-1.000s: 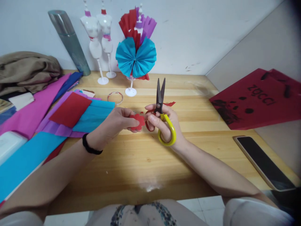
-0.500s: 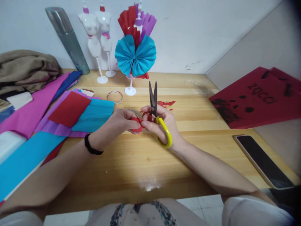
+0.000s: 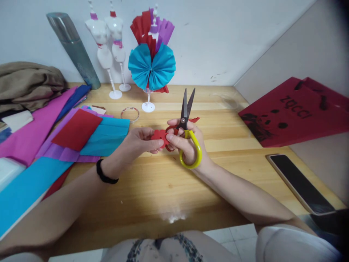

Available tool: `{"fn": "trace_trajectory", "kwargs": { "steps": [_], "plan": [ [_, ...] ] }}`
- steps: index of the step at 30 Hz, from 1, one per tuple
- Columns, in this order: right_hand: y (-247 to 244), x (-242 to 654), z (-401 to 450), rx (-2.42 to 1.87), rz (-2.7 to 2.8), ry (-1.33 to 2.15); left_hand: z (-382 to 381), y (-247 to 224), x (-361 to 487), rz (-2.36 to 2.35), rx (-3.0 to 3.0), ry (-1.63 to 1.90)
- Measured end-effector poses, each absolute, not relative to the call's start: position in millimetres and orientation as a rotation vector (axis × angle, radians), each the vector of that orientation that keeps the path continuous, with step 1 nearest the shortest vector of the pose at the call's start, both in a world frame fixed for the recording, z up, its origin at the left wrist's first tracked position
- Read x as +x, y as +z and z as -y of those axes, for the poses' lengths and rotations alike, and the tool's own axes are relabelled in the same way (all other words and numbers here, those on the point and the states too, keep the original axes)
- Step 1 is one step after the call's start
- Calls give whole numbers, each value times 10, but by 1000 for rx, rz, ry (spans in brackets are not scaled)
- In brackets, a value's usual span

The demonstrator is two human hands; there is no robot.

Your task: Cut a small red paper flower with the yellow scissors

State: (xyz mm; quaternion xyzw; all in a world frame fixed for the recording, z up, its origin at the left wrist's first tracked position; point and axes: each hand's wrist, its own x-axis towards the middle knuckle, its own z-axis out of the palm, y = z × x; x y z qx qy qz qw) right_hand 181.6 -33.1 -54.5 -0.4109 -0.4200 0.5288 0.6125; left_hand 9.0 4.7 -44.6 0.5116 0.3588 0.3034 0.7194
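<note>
Between my two hands is a small red paper flower (image 3: 160, 137) with a scalloped edge. My left hand (image 3: 141, 141) pinches its left side between thumb and fingers. Touching the right edge of the flower, my right hand (image 3: 188, 140) also keeps hold of a pair of scissors (image 3: 183, 118). The scissors have dark blades, slightly parted and pointing up and away, with one yellow handle loop around my thumb and a red one partly hidden behind my fingers. Red paper scraps (image 3: 194, 119) lie just behind my right hand.
Coloured paper sheets (image 3: 76, 129) and a brown cloth (image 3: 29, 82) cover the left. Two small mannequins (image 3: 105, 54), one dressed in a blue paper bow (image 3: 151, 67), and a bottle (image 3: 75, 51) stand at the back, near a tape roll (image 3: 130, 114). Rightward are a red bag (image 3: 297, 112) and a phone (image 3: 301, 183).
The flower has been turned and flattened, so more of its scalloped outline shows. The scissors have tilted to the right, with the blades a little wider apart. The whole view has shifted slightly.
</note>
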Motion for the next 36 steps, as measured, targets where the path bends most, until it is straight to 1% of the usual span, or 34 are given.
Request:
{"fn": "trace_trajectory", "kwargs": {
  "steps": [7,10,15,19,29,36],
  "plan": [
    [-592,1837,307,-892,914,1194,-36,-413,97,-852,1061,757],
    [-596,1842,302,-908,922,1180,-33,-371,97,-870,1074,737],
    [-612,1816,322,-980,1018,1273,-22,-355,104,-863,1118,697],
    [-616,1811,328,-1002,1014,1259,-30,-361,90,-825,1112,685],
    [-611,1795,331,-964,998,1304,-12,-405,141,-813,1028,822],
    [-613,1847,284,-915,935,1234,-10,-359,119,-813,1019,849]
  ]
}}
